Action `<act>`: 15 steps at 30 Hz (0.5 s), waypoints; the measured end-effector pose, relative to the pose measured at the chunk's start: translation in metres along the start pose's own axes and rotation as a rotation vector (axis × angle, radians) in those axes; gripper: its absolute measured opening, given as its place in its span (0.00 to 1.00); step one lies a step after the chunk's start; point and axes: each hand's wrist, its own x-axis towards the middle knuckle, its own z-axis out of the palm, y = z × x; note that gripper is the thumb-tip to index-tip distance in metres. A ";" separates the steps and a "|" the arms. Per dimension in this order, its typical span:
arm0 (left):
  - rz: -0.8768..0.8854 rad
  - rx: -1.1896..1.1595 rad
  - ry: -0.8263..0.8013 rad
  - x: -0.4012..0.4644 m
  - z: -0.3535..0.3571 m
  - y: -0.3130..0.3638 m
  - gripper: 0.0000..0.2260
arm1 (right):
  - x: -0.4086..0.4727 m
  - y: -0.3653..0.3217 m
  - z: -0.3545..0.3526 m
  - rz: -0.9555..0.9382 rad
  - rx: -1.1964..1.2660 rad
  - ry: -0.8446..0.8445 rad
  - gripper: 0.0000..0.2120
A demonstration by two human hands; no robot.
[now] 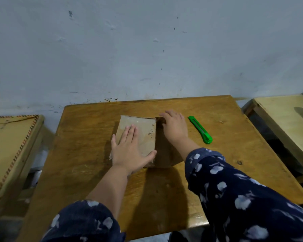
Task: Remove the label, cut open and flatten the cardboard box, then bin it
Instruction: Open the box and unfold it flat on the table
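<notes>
The fingers (129, 135) of my left hand (128, 152) lay straight and together, flat on the top face of the box (138, 138), pressing it down and gripping nothing, with the thumb spread toward the near right edge. My right hand (175, 128) sat just right of centre in the frame, its fingers reaching over the far right corner of the box; they looked loosely bent and touching the cardboard there, though I could not tell whether they had pinched a flap or an edge of tape. The box lay a little left of the middle of the frame on the wooden table (234, 154), its long axis running from near to far, and some handwriting showed on the top near the right edge. I could not make out a separate label. The green knife (200, 130) lay on the table right of the right hand, close to it but apart, slanting from upper left to lower right. In my judgement the right hand was plainly the nearer one to the knife, so the cut would fall to it while the left kept the box pinned.
</notes>
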 end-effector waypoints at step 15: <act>0.051 -0.081 -0.062 0.010 -0.012 -0.038 0.41 | -0.067 0.032 -0.005 0.472 0.275 0.033 0.13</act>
